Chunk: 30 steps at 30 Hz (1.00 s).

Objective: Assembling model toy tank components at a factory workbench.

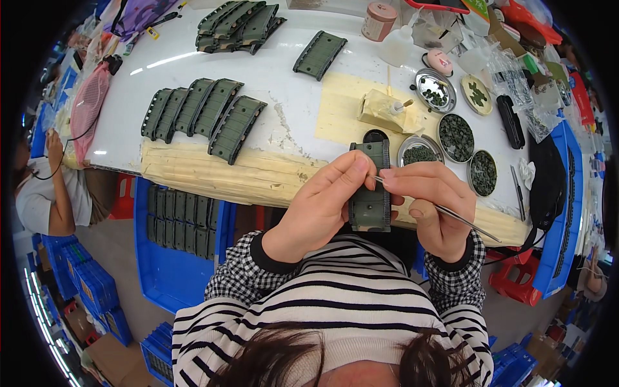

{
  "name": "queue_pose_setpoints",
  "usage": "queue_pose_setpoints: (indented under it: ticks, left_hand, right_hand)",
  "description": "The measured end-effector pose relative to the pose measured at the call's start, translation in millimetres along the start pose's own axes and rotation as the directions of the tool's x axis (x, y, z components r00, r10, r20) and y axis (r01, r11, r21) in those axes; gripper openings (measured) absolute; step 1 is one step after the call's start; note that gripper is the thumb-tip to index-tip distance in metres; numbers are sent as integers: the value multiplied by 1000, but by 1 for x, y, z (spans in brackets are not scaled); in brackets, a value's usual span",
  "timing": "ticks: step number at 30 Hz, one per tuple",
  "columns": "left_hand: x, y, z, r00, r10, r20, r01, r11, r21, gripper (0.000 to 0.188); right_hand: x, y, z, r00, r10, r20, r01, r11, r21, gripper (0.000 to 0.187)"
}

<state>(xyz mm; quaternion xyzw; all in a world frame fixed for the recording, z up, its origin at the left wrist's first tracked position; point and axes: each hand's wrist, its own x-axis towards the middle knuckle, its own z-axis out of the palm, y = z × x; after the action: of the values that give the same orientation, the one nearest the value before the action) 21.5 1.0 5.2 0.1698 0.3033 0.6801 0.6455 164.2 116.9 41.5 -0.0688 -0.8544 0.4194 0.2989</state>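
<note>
A curved, dark green ribbed plastic part (371, 214) lies under both hands at the near table edge. My left hand (316, 203) is closed over its left side, thumb and forefinger pinched together; whatever sits between those fingertips is too small to make out. In my right hand (440, 203) is a slim metal hand tool (474, 229), its tip meeting the left fingertips above the part. Close by, several round tins hold small dark green pieces: one tin (455, 137) is heaped, another (483, 173) stands nearer, and a shallow dish (420, 149) sits beside my right fingers.
Similar green parts form a row (193, 109) at left and a stack (238, 26) behind it. A tape-wrapped block (389, 111) stands beyond my hands. More parts fill a blue crate (169, 277) below the table. A person (55, 187) is at far left.
</note>
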Motion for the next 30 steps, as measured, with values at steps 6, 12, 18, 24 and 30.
queue_pose_setpoints:
  ticks: [6, 12, 18, 24, 30]
  left_hand:
    - [0, -5, -8, 1000, -10, -5, 11, 999, 43, 26]
    - [0, 7, 0, 993, 76, -91, -78, 997, -17, 28]
    - [0, 17, -17, 923, 256, -287, -295, 951, -99, 53]
    - [1, 16, -25, 941, 199, -274, -291, 889, -353, 42]
    - [-1, 16, -26, 942, 183, -281, -281, 889, -362, 32]
  right_hand:
    - [0, -1, 1, 1000, 8, 1, -8, 1000, -27, 21]
    - [-3, 16, 1, 977, -28, -213, 27, 1000, -10, 14]
    - [-3, 38, 15, 946, 208, -250, -243, 963, -120, 12]
    - [0, 43, 17, 963, 164, -213, -215, 945, -245, 13]
    - [-1, 45, 17, 966, 165, -200, -215, 941, -261, 13]
